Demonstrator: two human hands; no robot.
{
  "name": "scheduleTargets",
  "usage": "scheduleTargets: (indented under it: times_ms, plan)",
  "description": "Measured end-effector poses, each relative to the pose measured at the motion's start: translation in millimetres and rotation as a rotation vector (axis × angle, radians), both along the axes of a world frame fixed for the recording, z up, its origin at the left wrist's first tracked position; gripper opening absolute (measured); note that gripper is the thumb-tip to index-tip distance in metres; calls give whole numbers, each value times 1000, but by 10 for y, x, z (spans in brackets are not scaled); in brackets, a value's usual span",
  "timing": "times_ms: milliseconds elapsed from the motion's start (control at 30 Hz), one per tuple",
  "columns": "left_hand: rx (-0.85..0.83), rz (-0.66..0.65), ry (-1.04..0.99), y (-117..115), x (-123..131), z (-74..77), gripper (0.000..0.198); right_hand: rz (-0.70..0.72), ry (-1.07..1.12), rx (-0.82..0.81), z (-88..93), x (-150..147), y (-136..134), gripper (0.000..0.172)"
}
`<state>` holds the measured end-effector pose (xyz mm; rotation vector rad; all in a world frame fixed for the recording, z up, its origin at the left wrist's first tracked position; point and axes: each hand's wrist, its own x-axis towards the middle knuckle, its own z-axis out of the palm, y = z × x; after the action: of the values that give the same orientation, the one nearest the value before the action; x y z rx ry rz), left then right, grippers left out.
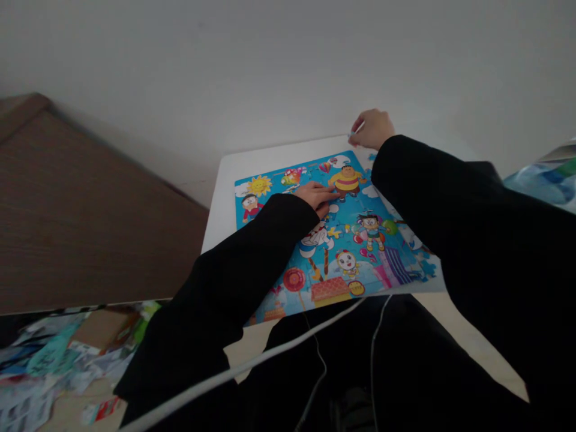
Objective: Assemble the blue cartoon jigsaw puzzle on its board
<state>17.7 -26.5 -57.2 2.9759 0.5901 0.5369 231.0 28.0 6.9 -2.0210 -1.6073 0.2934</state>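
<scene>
A blue cartoon jigsaw puzzle [310, 264] lies on a white table. My left hand [316, 196] rests on its upper middle, fingers stretched out toward the figure in the yellow shirt [347, 180]. At the table's back edge, beyond the puzzle's top right corner, my right hand [371, 128] pinches a small pale puzzle piece [352, 134] between thumb and fingers. Loose blue puzzle pieces [426, 267] lie along the right side of the puzzle, partly hidden by my right sleeve. My left sleeve covers the puzzle's lower left part.
The white table [220, 198] stands against a pale wall [288, 72]. A brown wooden panel [99, 222] rises at the left. Bags and a cardboard box [104, 329] clutter the floor at lower left. A white cable [265, 355] crosses in front of my lap. Bluish plastic [546, 183] shows at far right.
</scene>
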Motion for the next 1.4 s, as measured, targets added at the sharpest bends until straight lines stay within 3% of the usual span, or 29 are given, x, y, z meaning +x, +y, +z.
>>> scheduleTargets:
  times_ms: [100,200,267,367,467,567,633,733,867,967,1067,1233,1400]
  plan:
    - [7,25,-5,-14,12,25,31,173,200,111,263,-112,-357,21]
    - [44,84,-21,-2,5,109,26,435,416,202,560,-346,-1004,20]
    - [58,164,-29,21,-19,209,21,615,411,195,625,-509,-1452,19]
    - [56,297,-36,25,-94,421,20,846,394,-90,431,-720,-1913,17]
    - [51,380,-35,-90,-239,676,22,924,438,-313,78,-880,-2073,15]
    - [45,379,-50,-354,-478,878,22,974,399,-324,-144,-963,-2094,15]
    - [25,276,14,-600,-670,929,25,997,335,-267,-177,-967,-2098,16]
    - [23,110,48,-1051,-919,867,29,1028,252,-148,-140,-911,-2108,21]
    - [88,204,-146,-1677,-1023,647,27,1026,193,-21,-116,-787,-2144,24]
    - [152,231,-144,-2002,-955,493,27,1056,81,76,-156,-709,-2230,22]
    - [206,258,-134,-2148,-853,358,24,1107,-53,215,-214,-665,-2357,22]
    - [278,310,-219,-2164,-745,176,19,1107,-204,369,-292,-635,-2482,24]
    - [299,276,-181,-2147,-748,175,22,1106,-202,411,-325,-634,-2452,22]
